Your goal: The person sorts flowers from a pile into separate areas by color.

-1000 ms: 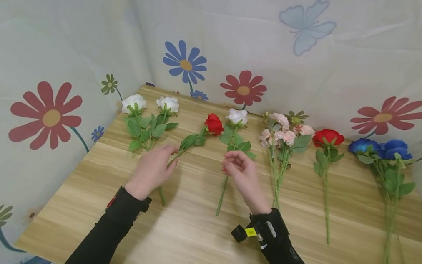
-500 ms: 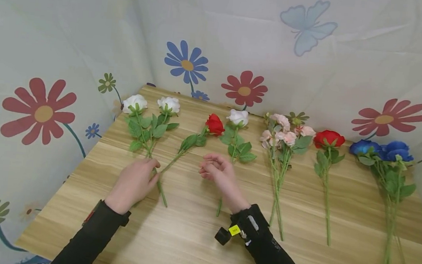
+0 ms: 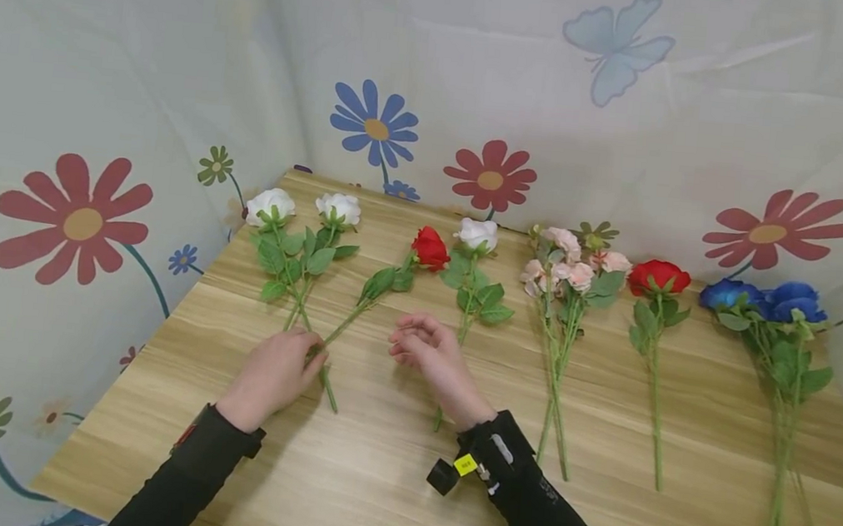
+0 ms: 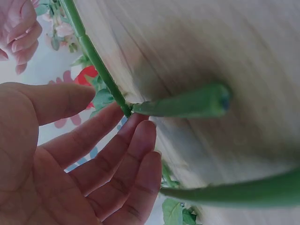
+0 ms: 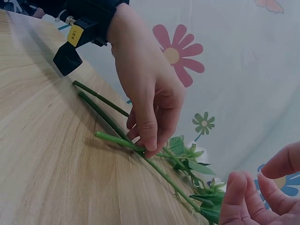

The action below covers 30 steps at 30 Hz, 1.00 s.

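Two white roses, one left [image 3: 272, 206] and one right [image 3: 338, 208], lie with crossed stems at the table's left. A red rose [image 3: 431, 249] slants beside them, its stem reaching down to theirs. My left hand [image 3: 269, 375] is over the lower stems. In the left wrist view, its fingertips touch a green stem [image 4: 101, 65] while the thumb stays apart from the fingers; a cut stem end [image 4: 201, 101] projects past them. My right hand [image 3: 435, 364], loosely curled and holding nothing, hovers above the table, overlapping the lower stem of a third white rose [image 3: 477, 234].
Farther right on the wooden table [image 3: 372, 484] lie pink flowers [image 3: 574, 272], another red rose [image 3: 659, 277] and blue flowers [image 3: 794, 301], stems toward me. A pale curtain [image 3: 440, 56] printed with flowers and a butterfly closes off the back and left sides.
My left hand has slid from near the red rose's leaves down and left to the crossed stems, then slightly right. My right hand has moved left, away from the third white rose's leaves.
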### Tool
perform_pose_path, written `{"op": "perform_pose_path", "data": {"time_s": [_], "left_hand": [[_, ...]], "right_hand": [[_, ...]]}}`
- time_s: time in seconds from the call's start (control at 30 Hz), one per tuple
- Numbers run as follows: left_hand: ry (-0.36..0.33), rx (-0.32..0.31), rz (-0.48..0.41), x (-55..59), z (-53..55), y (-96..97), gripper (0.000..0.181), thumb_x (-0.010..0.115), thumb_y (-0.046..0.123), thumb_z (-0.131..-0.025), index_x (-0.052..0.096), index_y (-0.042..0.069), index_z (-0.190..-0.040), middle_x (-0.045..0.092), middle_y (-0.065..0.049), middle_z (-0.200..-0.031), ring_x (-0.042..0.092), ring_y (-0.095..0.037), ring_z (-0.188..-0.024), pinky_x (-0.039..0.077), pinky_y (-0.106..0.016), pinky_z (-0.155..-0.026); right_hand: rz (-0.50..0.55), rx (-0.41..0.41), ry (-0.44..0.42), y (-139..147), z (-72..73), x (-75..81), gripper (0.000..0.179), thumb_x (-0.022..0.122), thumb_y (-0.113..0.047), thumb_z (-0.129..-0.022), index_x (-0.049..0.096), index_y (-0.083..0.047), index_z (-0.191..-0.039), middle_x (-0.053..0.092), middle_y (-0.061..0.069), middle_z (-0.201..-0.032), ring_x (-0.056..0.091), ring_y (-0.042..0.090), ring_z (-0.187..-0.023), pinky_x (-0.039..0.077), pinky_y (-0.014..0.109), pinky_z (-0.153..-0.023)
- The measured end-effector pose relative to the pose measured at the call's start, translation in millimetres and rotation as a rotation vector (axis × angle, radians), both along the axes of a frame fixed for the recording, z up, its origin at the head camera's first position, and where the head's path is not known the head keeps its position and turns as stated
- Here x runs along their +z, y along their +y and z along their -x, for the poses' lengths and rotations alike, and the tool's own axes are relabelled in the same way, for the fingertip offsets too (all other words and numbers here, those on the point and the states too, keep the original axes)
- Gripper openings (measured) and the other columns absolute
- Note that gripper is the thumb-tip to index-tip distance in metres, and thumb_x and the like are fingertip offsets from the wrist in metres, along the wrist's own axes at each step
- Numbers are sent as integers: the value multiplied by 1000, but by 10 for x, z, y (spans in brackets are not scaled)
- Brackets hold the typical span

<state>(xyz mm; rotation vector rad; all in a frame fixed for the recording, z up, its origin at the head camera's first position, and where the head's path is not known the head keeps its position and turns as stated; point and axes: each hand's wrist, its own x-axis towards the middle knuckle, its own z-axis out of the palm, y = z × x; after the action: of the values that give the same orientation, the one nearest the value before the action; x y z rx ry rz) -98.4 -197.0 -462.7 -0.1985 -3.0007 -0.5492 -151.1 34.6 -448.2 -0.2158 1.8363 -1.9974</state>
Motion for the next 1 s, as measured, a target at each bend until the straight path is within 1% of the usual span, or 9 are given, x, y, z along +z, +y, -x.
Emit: {"op": "perform_pose_path", "data": {"time_s": [0.27, 0.47, 0.53, 0.63, 0.77, 0.87, 1.0], "left_hand": [[1, 39, -87, -19, -3, -21, 20, 64, 12, -97, 74, -3, -106, 73, -17, -99, 69, -28, -83, 56, -41, -72], [31, 59, -115, -40, 10, -48, 19, 68, 11, -94, 74, -4, -104, 74, -19, -100, 71, -31, -88, 58, -45, -75], [20, 67, -110, -42, 16, -54, 19, 70, 12, -93, 75, -4, -103, 75, -18, -99, 71, -30, -85, 57, -44, -74], [-2, 70, -88, -44, 30, -60, 18, 73, 15, -92, 75, -2, -100, 75, -16, -93, 68, -25, -77, 56, -39, -68], [-46, 84, -56, -28, 56, -55, 15, 74, 15, -90, 73, 1, -93, 73, -12, -82, 62, -18, -65, 50, -33, -59], [-78, 104, -33, -11, 77, -43, 14, 75, 16, -89, 72, 2, -89, 71, -10, -76, 57, -17, -60, 46, -31, -55], [-79, 114, -9, 12, 92, -20, 13, 74, 13, -88, 70, 4, -80, 67, -8, -68, 55, -17, -56, 43, -29, -52]], "right_hand": [[-7, -3, 5, 24, -5, 9, 30, 50, 0, -98, 52, 9, -127, 64, 1, -96, 64, 10, -86, 55, 22, -80], [-26, -11, 6, 56, 9, -1, 30, 50, 2, -96, 52, 10, -126, 66, 4, -98, 64, 10, -86, 54, 23, -80], [-27, -5, 0, 60, 11, 6, 31, 50, 1, -97, 52, 9, -126, 65, 4, -98, 64, 10, -86, 54, 22, -81], [-27, 4, 1, 64, 12, 9, 32, 49, 0, -96, 51, 10, -127, 65, 3, -99, 63, 9, -86, 54, 22, -81], [-30, 12, 4, 65, 10, 8, 32, 50, 0, -96, 52, 9, -127, 65, 2, -99, 64, 9, -87, 54, 23, -81], [-36, 21, 7, 68, 6, 12, 32, 50, 0, -97, 51, 9, -128, 64, 2, -99, 64, 9, -87, 54, 24, -83], [-42, 37, 16, 72, 0, 20, 33, 49, -1, -97, 50, 10, -128, 63, 2, -100, 63, 9, -88, 54, 24, -82]]}}
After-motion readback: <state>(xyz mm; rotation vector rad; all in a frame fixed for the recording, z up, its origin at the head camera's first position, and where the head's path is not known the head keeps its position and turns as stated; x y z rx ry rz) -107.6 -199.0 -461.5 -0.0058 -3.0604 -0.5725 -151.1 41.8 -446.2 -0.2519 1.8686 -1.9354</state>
